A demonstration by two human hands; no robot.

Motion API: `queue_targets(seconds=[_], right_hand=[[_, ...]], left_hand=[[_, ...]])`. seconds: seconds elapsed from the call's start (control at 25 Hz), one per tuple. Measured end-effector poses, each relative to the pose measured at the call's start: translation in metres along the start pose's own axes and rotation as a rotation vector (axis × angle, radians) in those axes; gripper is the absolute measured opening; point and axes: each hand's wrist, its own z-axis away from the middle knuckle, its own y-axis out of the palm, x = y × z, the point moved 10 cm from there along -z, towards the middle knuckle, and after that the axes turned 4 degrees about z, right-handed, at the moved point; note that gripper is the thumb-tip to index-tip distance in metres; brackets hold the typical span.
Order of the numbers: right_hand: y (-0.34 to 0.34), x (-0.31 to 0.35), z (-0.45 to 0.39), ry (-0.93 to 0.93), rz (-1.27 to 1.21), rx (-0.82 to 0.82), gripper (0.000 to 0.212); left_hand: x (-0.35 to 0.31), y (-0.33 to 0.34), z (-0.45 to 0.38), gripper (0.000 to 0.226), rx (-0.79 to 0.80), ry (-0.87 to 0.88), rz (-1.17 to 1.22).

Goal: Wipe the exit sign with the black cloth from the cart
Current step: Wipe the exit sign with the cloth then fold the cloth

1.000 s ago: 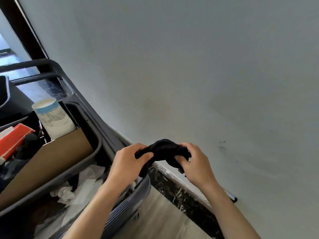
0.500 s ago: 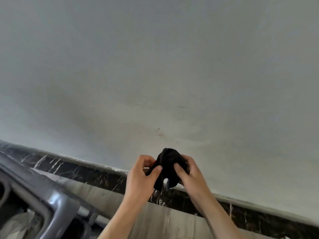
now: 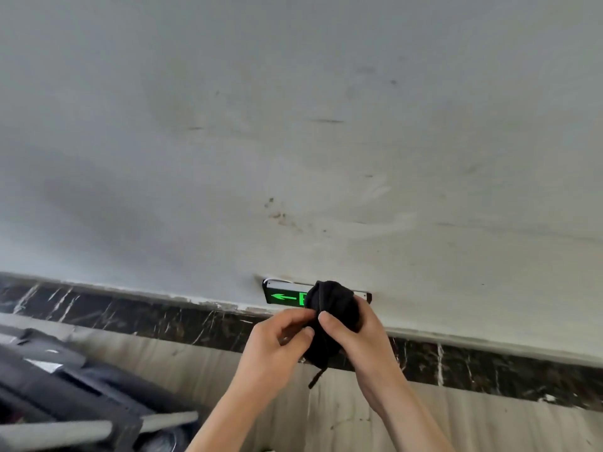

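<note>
Cloth (image 3: pixel 332 318) bunched, pinched by left hand (image 3: pixel 277 347) and right hand (image 3: pixel 362 334); loose wad could miss sign (image 3: pixel 282 296) edges.

Green-lit rectangular exit sign (image 3: pixel 283 297) sits low on the grey plaster wall (image 3: pixel 293 125), just above the dark marble baseboard (image 3: pixel 130 316). Bunched black cloth (image 3: pixel 331 318) held between left hand (image 3: pixel 277 349) and right hand (image 3: pixel 357 337), before the sign's right part. Grey plastic cart (image 3: pixel 65 402) at lower left, well apart.

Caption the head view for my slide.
Both hands bunch a black cloth before a green-lit exit sign low on the wall.
</note>
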Motion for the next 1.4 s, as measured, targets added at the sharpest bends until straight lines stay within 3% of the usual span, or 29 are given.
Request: queue_targets(seconds=[0.16, 0.32, 0.44, 0.52, 0.76, 0.96, 1.12, 1.2, 1.28, 1.4], right_hand=[[0.01, -0.066, -0.053, -0.003, 0.016, -0.004, 0.051], [0.011, -0.138, -0.111, -0.022, -0.003, -0.066, 0.05], [0.008, -0.181, -0.143, -0.057, -0.019, -0.083, 0.049], [0.005, -0.203, -0.157, -0.074, -0.024, -0.087, 0.045], [0.006, -0.246, -0.177, -0.152, -0.001, -0.086, 0.035], [0.003, -0.26, -0.187, -0.206, 0.048, -0.126, 0.037], [0.012, -0.26, -0.193, -0.283, 0.249, -0.18, 0.056], [0.021, -0.246, -0.193, -0.415, 0.487, -0.263, 0.061], [0.04, -0.221, -0.189, -0.676, 0.77, -0.38, 0.067], [0.084, -0.2, -0.185, -0.988, 0.974, -0.444, 0.068]], left_hand=[[0.072, 0.004, -0.048, 0.056, -0.016, 0.001, 0.082], [0.137, 0.004, -0.1, 0.036, -0.081, 0.108, -0.032], [0.142, -0.003, -0.13, 0.024, -0.241, 0.447, -0.433], [0.13, 0.002, -0.141, 0.032, -0.329, 0.709, -0.673], [0.094, 0.028, -0.17, 0.048, -0.531, 1.359, -1.061], [0.094, 0.033, -0.209, 0.056, -0.622, 1.563, -1.34], [0.1, 0.028, -0.226, 0.063, -0.748, 1.68, -1.398], [0.104, 0.029, -0.231, 0.064, -0.786, 1.732, -1.389], [0.107, 0.03, -0.236, 0.063, -0.8, 1.766, -1.37], [0.106, 0.031, -0.236, 0.06, -0.766, 1.784, -1.335]])
